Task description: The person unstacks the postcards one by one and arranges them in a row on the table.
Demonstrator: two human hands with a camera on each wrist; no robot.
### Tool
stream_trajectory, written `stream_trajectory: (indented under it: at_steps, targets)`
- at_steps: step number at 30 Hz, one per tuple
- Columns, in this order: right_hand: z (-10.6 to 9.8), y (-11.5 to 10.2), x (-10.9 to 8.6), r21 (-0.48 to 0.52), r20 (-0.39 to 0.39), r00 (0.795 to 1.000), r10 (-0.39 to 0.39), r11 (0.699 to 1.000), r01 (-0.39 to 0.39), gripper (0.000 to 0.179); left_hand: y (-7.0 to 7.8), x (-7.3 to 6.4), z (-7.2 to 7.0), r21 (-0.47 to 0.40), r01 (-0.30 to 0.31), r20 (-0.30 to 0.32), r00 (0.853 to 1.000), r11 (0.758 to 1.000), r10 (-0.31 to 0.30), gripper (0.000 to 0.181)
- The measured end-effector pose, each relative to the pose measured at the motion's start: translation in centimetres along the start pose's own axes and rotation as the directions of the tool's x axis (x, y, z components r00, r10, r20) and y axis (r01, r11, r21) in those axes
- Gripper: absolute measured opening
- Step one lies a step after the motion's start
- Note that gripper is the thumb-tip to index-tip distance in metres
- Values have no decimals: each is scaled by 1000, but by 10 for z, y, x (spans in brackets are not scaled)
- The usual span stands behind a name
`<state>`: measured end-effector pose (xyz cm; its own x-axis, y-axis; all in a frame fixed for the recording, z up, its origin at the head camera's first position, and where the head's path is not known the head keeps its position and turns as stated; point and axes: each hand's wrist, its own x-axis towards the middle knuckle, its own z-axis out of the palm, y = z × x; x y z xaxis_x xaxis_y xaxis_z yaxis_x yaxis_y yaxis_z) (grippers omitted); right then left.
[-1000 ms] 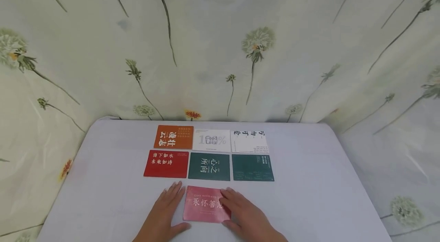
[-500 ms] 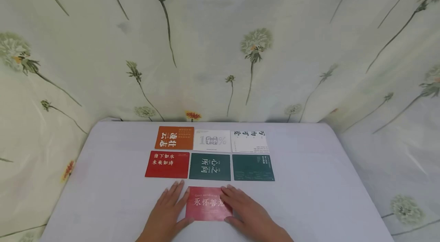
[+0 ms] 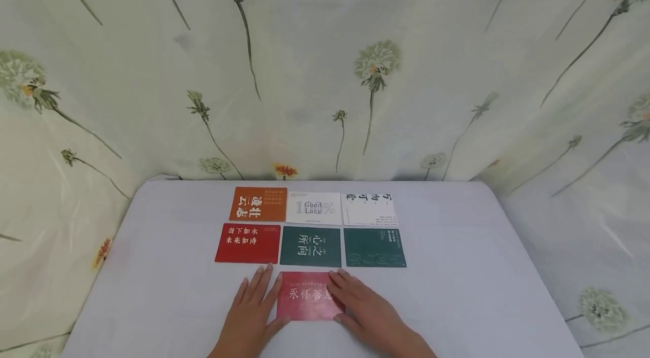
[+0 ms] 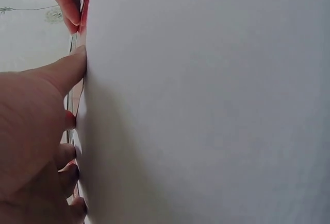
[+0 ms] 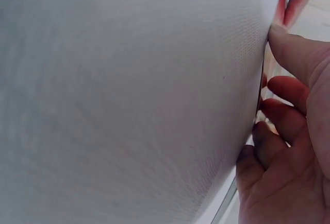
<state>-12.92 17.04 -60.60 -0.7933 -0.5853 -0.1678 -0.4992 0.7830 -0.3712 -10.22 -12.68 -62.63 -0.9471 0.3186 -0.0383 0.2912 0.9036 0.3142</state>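
Observation:
A pinkish-red card (image 3: 310,308) with white lettering lies flat on the white cloth, closest to the person. My left hand (image 3: 250,304) rests along its left edge, fingers stretched forward and thumb at the lower left corner. On the other side, my right hand (image 3: 368,308) overlaps the right edge with extended fingers, its thumb at the lower right corner. Just beyond are a red card (image 3: 247,250), a green card with large white characters (image 3: 325,259) and a plainer dark green card (image 3: 373,250). The left wrist view shows the left thumb (image 4: 72,69) low at the cloth.
Behind them, an orange card (image 3: 271,208), a white "Good Luck" card (image 3: 297,214) and a white card with black characters (image 3: 370,212) form the back row. A dandelion-patterned curtain (image 3: 304,64) hangs behind the cloth-covered table (image 3: 467,290).
My left hand has moved right to meet the card's left edge. With both hands at its sides, the pinkish-red card has slid slightly forward, toward the rows, and looks straighter.

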Motion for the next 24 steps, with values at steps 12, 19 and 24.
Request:
stream_trajectory:
  at_steps: [12, 19, 24]
  targets:
    - [3, -6, 5, 28, 8, 999, 39, 999, -40, 76, -1, 0, 1, -19, 41, -22, 999, 999, -41, 105]
    - [6, -6, 3, -13, -14, 1000, 21, 1000, -21, 75, 2, 1, -1, -25, 38, -48, 998, 999, -39, 102]
    - [6, -5, 1, -13, -18, 999, 33, 999, -33, 77, 5, 1, -3, -19, 34, -43, 998, 999, -34, 103]
